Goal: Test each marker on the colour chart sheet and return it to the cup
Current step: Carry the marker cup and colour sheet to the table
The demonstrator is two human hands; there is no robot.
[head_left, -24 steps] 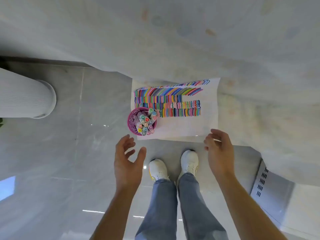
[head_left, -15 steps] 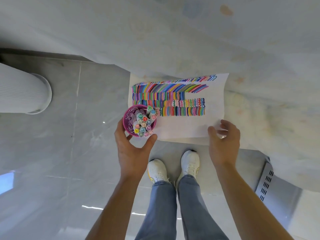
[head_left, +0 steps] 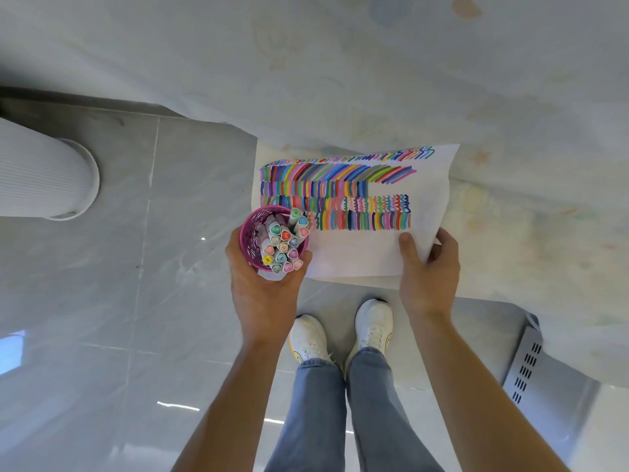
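Markers [head_left: 280,245]: all capped, standing caps-up, packed in the pink mesh cup [head_left: 250,229]. None is out, so testing hasn't begun in this frame. The cup sits inside the left hand [head_left: 263,291], w/ fingers wrapped round its far-left wall and thumb on the near-right side. It's a full-wrap hold, prob. because a loaded cup tips easily. Can't tell if the cup is lifted or resting on the surface.

Just right of that thumb is the colour chart sheet [head_left: 357,257], w/ the cup overlapping its near-left corner. Rows of strokes and squiggles fill the sheet's far half. The blank strip nearest both hands looks like the room left for new swatches.

The right hand [head_left: 429,267] pinches the sheet's near-right corner, thumb [head_left: 406,245] on top and fingers curled under the edge. My guess is it's steadying or squaring the paper so it won't slide while writing.

The sheet lies on the pale table [head_left: 510,233], at the edge closest to the person, within easy reach.

Below the hands are jeans, white shoes [head_left: 372,323] and a glossy tile floor. Far left of the left hand stands a white ribbed column [head_left: 44,172]. Below-right of the right hand is a grey vented box [head_left: 531,362].
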